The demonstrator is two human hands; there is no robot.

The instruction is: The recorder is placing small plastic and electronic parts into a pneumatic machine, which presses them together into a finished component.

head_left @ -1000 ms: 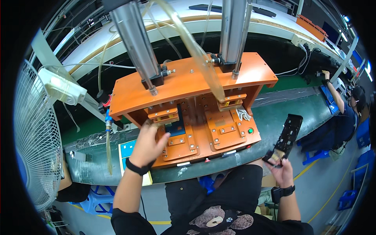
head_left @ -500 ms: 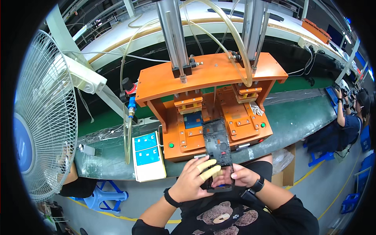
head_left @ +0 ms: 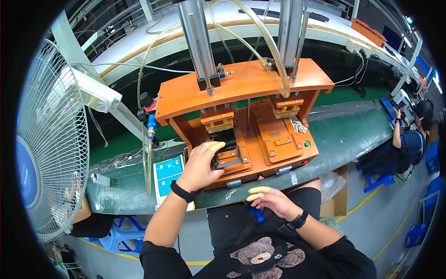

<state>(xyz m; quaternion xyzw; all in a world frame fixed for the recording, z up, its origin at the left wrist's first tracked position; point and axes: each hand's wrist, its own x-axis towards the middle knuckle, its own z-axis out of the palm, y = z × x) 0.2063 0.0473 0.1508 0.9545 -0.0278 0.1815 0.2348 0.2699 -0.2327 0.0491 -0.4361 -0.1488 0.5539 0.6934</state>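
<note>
left hand [head_left: 200,166], fingers spread and grasping nothing, presses on a dark part [head_left: 226,149] seated in the left bay of an orange press fixture [head_left: 241,116] at frame centre. right hand [head_left: 274,201] hovers released and empty at the desk [head_left: 344,135] edge, lower centre. a white fan [head_left: 46,139] fills the left side.
</note>
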